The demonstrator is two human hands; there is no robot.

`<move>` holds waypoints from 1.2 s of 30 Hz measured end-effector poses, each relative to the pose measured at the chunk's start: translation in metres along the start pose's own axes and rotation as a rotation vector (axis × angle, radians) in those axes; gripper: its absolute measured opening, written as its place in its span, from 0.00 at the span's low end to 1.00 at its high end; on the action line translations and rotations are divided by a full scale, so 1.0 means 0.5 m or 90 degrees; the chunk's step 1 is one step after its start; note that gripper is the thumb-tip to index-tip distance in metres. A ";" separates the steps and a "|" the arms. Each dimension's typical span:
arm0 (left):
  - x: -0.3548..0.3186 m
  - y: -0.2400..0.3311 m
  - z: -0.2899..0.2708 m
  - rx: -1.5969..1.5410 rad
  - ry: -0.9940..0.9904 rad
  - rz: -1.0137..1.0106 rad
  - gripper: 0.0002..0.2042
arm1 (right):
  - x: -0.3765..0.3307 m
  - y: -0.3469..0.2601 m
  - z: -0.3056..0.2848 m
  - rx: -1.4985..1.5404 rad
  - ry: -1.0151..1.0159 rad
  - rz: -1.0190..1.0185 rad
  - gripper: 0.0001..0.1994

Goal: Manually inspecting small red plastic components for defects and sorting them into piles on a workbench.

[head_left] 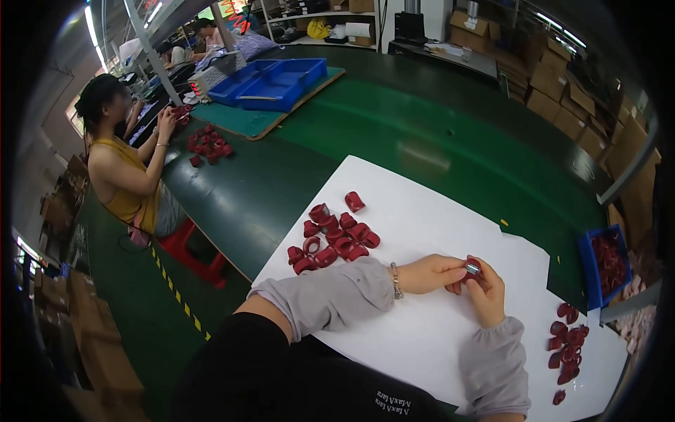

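Even, bright indoor light falls from ceiling strip lamps [91,28] at upper left, which burn out to white streaks. The white sheet [422,211] is the brightest surface and nearly overexposed; a pale sheen lies on the green tabletop [422,155] beyond it. Shadows are soft and short, faintest under the hands. Fisheye distortion bends straight edges toward the rim, where a black vignette closes the corners. The centre is fairly sharp; cardboard boxes [562,91] at the edges smear and lose detail.

green worktable [394,133] | cardboard boxes [562,91] | shelving [330,21] | ceiling strip light [91,28]
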State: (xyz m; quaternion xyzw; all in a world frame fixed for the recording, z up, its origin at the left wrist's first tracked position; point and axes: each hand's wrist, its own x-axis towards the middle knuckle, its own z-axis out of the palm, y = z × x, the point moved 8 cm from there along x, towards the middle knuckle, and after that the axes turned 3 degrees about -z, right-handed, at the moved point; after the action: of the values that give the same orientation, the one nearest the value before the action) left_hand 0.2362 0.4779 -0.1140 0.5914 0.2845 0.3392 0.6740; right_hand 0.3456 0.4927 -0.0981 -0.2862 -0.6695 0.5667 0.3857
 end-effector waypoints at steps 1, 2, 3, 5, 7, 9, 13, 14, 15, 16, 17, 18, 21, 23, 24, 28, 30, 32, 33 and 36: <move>0.000 0.001 0.002 -0.031 0.004 0.005 0.15 | 0.002 0.000 0.005 0.000 -0.003 -0.003 0.22; 0.000 0.003 -0.001 -0.029 0.006 0.008 0.15 | 0.004 -0.004 0.008 -0.025 0.013 -0.021 0.23; 0.000 0.001 -0.004 -0.022 0.013 0.003 0.15 | 0.005 -0.007 0.010 -0.051 0.029 -0.038 0.23; 0.002 -0.001 -0.008 -0.015 0.020 0.001 0.15 | 0.009 -0.001 0.013 -0.059 0.041 -0.023 0.23; 0.004 -0.001 -0.005 -0.002 -0.005 0.010 0.16 | 0.011 0.005 0.008 -0.068 0.052 -0.006 0.23; 0.001 -0.004 -0.007 0.000 -0.001 0.003 0.16 | 0.013 0.009 0.004 -0.075 0.050 0.007 0.20; -0.002 0.002 -0.006 -0.025 0.010 0.001 0.15 | 0.012 0.007 0.008 -0.061 0.060 0.008 0.18; -0.002 0.002 -0.008 -0.027 0.015 0.002 0.15 | 0.010 0.010 0.005 -0.055 0.067 0.030 0.19; 0.000 0.005 -0.008 -0.014 0.013 0.009 0.15 | 0.007 0.014 0.003 -0.049 0.074 0.053 0.19; 0.001 0.005 -0.008 0.000 0.008 0.016 0.15 | 0.006 0.013 0.004 -0.050 0.074 0.053 0.19; -0.002 0.003 -0.008 -0.001 0.005 0.018 0.15 | 0.006 0.010 0.008 -0.036 0.070 0.048 0.19; -0.005 0.001 -0.009 -0.005 0.009 0.019 0.14 | 0.005 0.007 0.013 -0.023 0.069 0.042 0.19; -0.001 0.005 -0.004 -0.020 0.041 0.012 0.13 | 0.004 0.007 0.009 0.008 0.075 0.045 0.19; -0.002 -0.001 -0.019 -0.061 0.087 -0.012 0.13 | 0.006 0.000 0.001 0.001 0.113 0.061 0.19; -0.005 -0.008 -0.035 -0.066 0.110 -0.017 0.13 | 0.007 0.002 -0.001 0.005 0.133 0.079 0.19; 0.007 -0.016 -0.044 -0.067 0.117 -0.018 0.14 | 0.003 0.030 -0.056 0.281 0.276 0.071 0.15; 0.004 -0.005 -0.044 -0.035 0.112 -0.018 0.14 | -0.008 0.037 -0.073 0.422 0.297 0.124 0.11; 0.010 -0.002 -0.020 -0.036 0.071 -0.028 0.14 | -0.028 0.034 -0.133 0.566 0.342 0.014 0.09; 0.008 -0.003 -0.026 -0.031 0.086 -0.031 0.14 | -0.041 0.016 -0.169 0.680 0.402 -0.135 0.10; 0.004 0.007 -0.022 -0.014 0.113 -0.051 0.14 | -0.091 -0.031 -0.192 0.658 0.478 -0.200 0.16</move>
State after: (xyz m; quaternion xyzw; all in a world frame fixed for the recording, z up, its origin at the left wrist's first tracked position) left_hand 0.2281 0.4864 -0.1122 0.5399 0.3629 0.3658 0.6656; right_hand 0.4515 0.5040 -0.0861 -0.1411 -0.1644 0.6138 0.7592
